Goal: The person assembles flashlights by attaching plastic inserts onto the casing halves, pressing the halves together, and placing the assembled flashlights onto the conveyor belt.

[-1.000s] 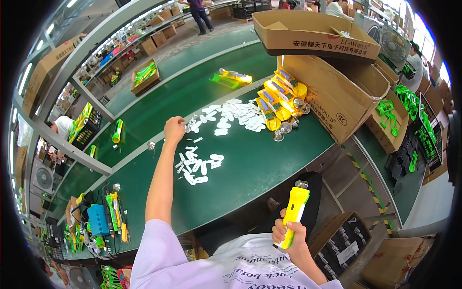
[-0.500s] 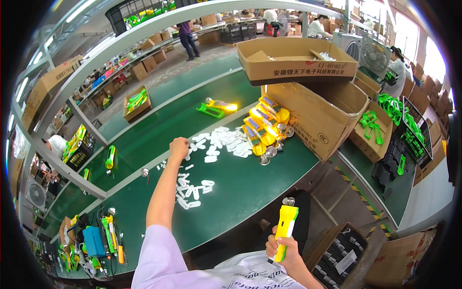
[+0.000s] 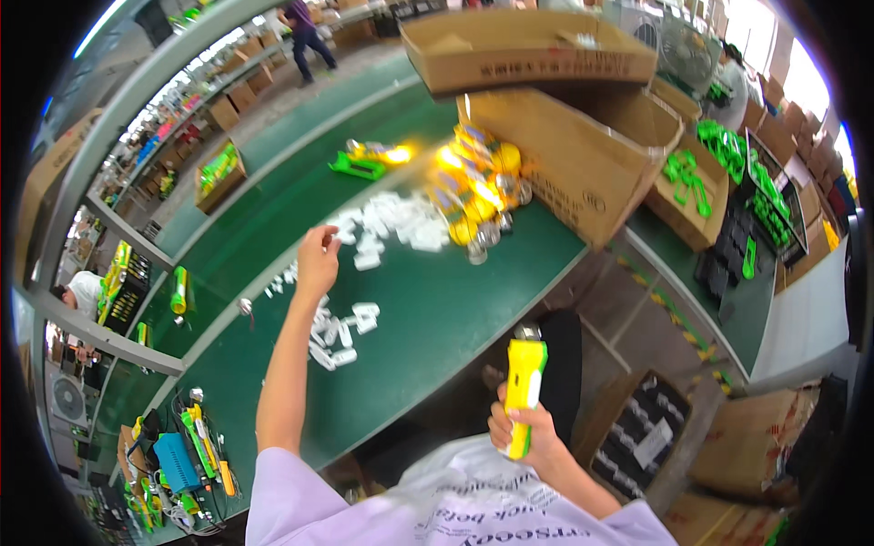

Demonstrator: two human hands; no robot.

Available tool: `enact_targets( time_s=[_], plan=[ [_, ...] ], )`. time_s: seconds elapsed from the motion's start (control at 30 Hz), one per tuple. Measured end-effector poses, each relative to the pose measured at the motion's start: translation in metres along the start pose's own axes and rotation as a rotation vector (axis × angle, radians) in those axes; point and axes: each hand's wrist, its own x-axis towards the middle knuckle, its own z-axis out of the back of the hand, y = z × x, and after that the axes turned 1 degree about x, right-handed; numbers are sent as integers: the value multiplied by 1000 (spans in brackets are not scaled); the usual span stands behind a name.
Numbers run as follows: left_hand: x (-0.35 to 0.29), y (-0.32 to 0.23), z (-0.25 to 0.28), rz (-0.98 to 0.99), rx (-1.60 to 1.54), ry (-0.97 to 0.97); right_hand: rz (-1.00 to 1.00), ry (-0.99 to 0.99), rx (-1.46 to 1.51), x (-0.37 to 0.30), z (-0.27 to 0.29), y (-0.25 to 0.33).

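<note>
Upright in my right hand (image 3: 528, 429) is a yellow and green flashlight (image 3: 523, 378), with my fingers wrapped round its lower body. Its silvery head points away from me, above the table's near edge. My left hand (image 3: 318, 259) reaches over the green table (image 3: 428, 337), its fingers curled together at the left side of a heap of small white plastic pieces (image 3: 387, 218). Whether one of these pieces is between the fingertips is hidden. A smaller scatter of white pieces (image 3: 342, 332) lies to the right of my left forearm.
Yellow flashlight bodies (image 3: 478, 187), some glowing, are stacked beside a large cardboard box (image 3: 564, 164). A shallow carton (image 3: 528, 59) rests above it. At the lower left lie a blue box-shaped device (image 3: 176, 462) and tools. A metal frame (image 3: 137, 341) crosses the left side.
The view has shifted, so the table contents sit further left and up. My left hand has loosened from a fist to curled fingers by the heap. The flashlight stays in my right hand.
</note>
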Motion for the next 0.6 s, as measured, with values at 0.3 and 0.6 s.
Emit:
enact_targets(
  time_s=[0.3,0.6],
  plan=[
    [-137,-118,18,342,-456,457,-135,21,-70,26,-16,-6],
    [-211,-188,5,131,-902,523,-283,177,23,14,-19,-16]
  ],
)
